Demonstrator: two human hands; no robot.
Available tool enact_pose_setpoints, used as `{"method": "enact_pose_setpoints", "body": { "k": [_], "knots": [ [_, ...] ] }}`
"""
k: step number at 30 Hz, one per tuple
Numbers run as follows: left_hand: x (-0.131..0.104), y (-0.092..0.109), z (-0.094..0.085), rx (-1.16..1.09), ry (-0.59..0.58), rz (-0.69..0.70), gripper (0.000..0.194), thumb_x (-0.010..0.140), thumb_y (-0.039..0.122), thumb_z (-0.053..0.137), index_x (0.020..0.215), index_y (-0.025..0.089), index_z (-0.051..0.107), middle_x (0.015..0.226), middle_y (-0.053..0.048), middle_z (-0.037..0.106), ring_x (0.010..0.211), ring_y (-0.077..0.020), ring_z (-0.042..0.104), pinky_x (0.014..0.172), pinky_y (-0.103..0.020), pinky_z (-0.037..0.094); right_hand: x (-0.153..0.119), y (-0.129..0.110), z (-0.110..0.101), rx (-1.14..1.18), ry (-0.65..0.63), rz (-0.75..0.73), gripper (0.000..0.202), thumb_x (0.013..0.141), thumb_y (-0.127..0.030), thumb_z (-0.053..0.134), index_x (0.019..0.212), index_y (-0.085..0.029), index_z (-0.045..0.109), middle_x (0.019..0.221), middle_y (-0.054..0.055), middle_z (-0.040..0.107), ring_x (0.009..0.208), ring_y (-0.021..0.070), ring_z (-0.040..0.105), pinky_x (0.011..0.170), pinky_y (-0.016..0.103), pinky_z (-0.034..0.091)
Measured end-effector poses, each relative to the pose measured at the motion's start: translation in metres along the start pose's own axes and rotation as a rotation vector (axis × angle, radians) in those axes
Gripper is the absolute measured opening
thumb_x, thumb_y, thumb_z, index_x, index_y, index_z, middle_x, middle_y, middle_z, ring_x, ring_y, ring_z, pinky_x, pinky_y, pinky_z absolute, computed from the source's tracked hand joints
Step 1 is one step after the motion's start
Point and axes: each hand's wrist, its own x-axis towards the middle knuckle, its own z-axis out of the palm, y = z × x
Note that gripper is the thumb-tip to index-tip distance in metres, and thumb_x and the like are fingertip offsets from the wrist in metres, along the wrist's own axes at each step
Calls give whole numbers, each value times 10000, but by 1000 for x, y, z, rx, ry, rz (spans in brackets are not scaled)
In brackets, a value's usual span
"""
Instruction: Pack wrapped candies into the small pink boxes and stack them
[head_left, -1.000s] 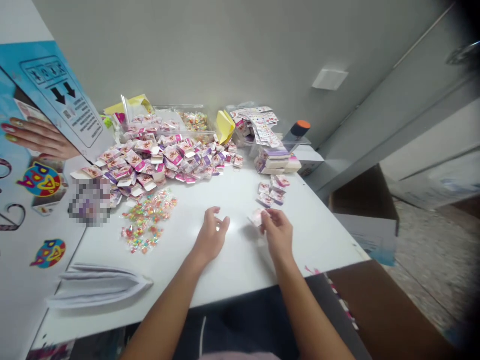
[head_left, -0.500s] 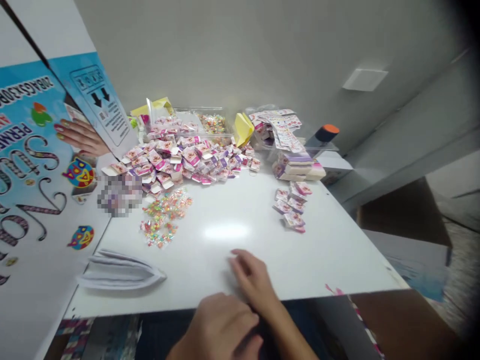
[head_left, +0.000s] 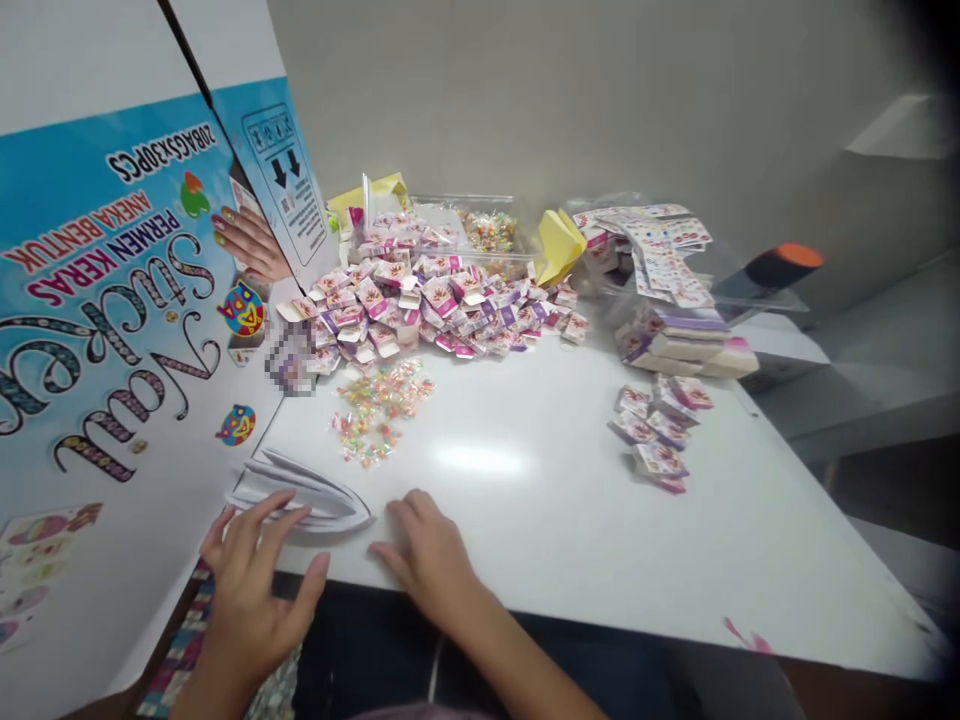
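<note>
A folded stack of white paper [head_left: 341,500] lies near the table's front left edge, its pointed fold turned right. My left hand [head_left: 259,570] is over its near side with the fingers spread; whether the fingertips touch the paper is hard to tell. Just right of the fold, my right hand [head_left: 435,555] rests low over the tabletop, thumb and fingers apart, holding nothing. Behind the paper lie small clear bags of colourful candy [head_left: 386,400]. Beyond them spreads a heap of small pink and purple printed boxes [head_left: 457,300].
A big printed carton [head_left: 142,300] stands along the left edge. At the back are a clear tray of candy [head_left: 491,235] and a yellow paper piece [head_left: 561,245]. Sticker sheets [head_left: 667,250] top flat box stacks [head_left: 675,345] at right. Several small boxes [head_left: 660,425] lie before them.
Both hands have moved left toward the folded paper. My left hand, curled near the front before, is now spread over it. The view has turned left.
</note>
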Motion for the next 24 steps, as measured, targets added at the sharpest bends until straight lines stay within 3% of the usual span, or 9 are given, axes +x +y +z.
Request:
{"method": "enact_pose_setpoints", "body": {
  "k": [2,4,7,9,12,14,17,20,24],
  "knots": [
    [-1,-1,3,-18,-29,45,296,824,251,613,1110,184,584,1180,-169,609,1045,-309,606,1066,-584,291,2,-3,-1,5,3,1,313,895,-322,662,1165,-167,624,977,90,623,876,226,606,714,304,506],
    [-1,3,5,-78,-81,120,341,804,231,628,1139,186,578,1189,-170,614,1055,-303,603,1049,-563,305,4,-6,1,-6,-15,5,130,946,-243,569,999,-192,677,853,54,603,772,190,593,648,271,475],
    [0,14,8,-170,-140,182,395,796,205,620,1186,176,567,1186,-171,632,1086,-300,602,1036,-541,321,7,-5,3,12,-39,12,210,954,-176,509,811,-193,663,773,30,565,696,161,562,612,255,448],
    [1,20,11,-195,-131,191,387,798,189,611,1182,165,570,1141,-164,662,1053,-291,625,1030,-535,329,7,-4,2,53,-27,11,107,920,-229,590,977,-179,666,888,57,597,800,187,578,683,280,482],
    [2,24,17,-200,-76,190,349,792,157,611,1141,164,586,1049,-132,708,969,-268,668,1022,-520,349,10,-4,1,88,-10,-19,240,912,-263,623,1135,-178,639,971,83,613,895,215,562,750,316,497],
    [2,24,20,-199,-50,185,336,782,146,617,1116,172,596,1021,-114,723,940,-260,683,1015,-504,368,12,-6,-2,67,-24,-37,136,940,-192,550,940,-192,687,863,62,607,831,203,548,709,306,482],
    [0,22,24,-202,-49,171,332,767,140,624,1096,174,605,1022,-110,726,934,-259,687,998,-494,390,12,-8,-12,36,-68,-27,223,906,-115,541,724,-187,647,782,50,578,785,199,533,673,304,472],
    [-3,21,26,-219,-48,161,347,765,158,623,1112,174,611,1044,-116,719,956,-268,680,987,-491,404,13,-8,-23,74,-98,-16,51,871,-163,638,913,-162,669,918,78,599,893,224,535,770,345,502],
    [-4,21,29,-240,-36,149,345,772,187,623,1116,163,613,1040,-130,709,964,-282,663,965,-498,420,20,-10,-19,102,-122,-50,389,825,-271,744,1172,-145,620,1086,120,596,1010,256,514,879,405,504]
  ]
}}
